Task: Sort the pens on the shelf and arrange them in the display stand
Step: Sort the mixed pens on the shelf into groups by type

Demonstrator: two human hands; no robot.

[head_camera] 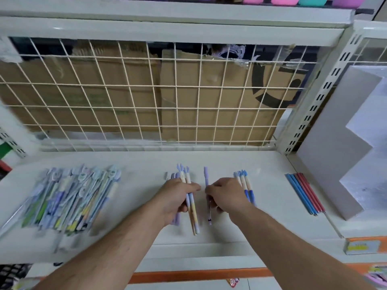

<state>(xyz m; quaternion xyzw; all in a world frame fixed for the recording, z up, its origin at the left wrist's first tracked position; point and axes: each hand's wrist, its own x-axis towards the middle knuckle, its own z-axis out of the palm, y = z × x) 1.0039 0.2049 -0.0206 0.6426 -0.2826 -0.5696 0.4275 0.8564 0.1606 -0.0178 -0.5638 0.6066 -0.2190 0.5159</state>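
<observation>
Head view: left-hand grip [178,195] holds pastel pens [193,216], right-hand grip [227,194] pinches purple pen [206,178] beside blue pens [246,183].

- Stretched forward, palm down: left hand [178,196], curled round two slim pastel plastic pens [193,216].
- Just beside it, palm down: right hand [227,195], pinching a slim lilac plastic pen [206,179].

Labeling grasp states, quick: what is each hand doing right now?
Left hand: grips two cream-and-blue pens.
Right hand: pinches a single purple pen.
</observation>
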